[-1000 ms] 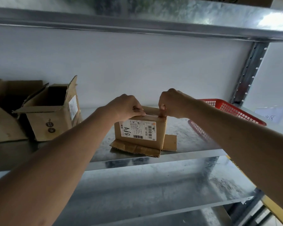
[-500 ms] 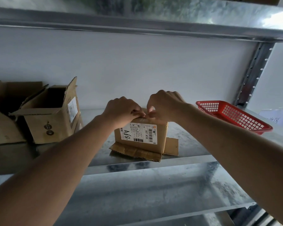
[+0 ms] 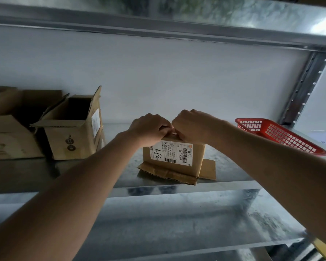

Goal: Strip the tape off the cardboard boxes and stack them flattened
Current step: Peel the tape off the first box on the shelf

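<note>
The shelf (image 3: 177, 213) is galvanized sheet metal, shiny with that mottled spangle look and hazy reflections, same for the beam overhead (image 3: 158, 25). The small box (image 3: 196, 157) is plain brown corrugated cardboard, matt, with ragged fluted edges on the flaps, and has a smooth white paper label (image 3: 170, 152) stuck on. The open box (image 3: 73, 136) on the left is the same dull cardboard. The red basket (image 3: 282, 136) is slightly glossy plastic mesh. The back wall (image 3: 177, 78) looks matt white.
</note>
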Demonstrator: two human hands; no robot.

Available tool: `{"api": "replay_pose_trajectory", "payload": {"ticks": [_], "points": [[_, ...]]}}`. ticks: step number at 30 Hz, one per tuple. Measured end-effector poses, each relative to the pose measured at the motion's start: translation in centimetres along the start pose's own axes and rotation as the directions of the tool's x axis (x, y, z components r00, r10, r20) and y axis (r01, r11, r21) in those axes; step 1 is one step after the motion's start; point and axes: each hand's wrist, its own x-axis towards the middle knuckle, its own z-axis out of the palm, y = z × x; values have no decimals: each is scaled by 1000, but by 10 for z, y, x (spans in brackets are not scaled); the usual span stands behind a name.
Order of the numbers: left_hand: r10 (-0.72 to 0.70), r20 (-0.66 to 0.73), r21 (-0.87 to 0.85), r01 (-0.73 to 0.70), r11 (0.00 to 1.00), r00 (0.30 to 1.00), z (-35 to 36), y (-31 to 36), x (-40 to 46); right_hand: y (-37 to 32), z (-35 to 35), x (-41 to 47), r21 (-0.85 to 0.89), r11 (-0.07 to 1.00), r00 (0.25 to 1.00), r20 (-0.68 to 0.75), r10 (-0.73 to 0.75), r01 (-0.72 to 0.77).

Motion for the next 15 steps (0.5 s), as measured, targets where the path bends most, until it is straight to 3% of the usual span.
{"api": "replay_pose_trajectory", "payload": {"ticks": [8, 12, 15], "points": [[27, 101, 6, -27, 1000, 995, -10, 4, 1, 8, -1, -4, 41, 997, 997, 33, 70, -72], [67, 61, 30, -69, 997, 996, -15, 10, 1, 7, -2, -6, 84, 990, 993, 44, 107, -110], [133, 21, 123, -135, 983, 991, -14, 16, 0, 12, -1, -10, 213, 964, 986, 81, 144, -159]]}}
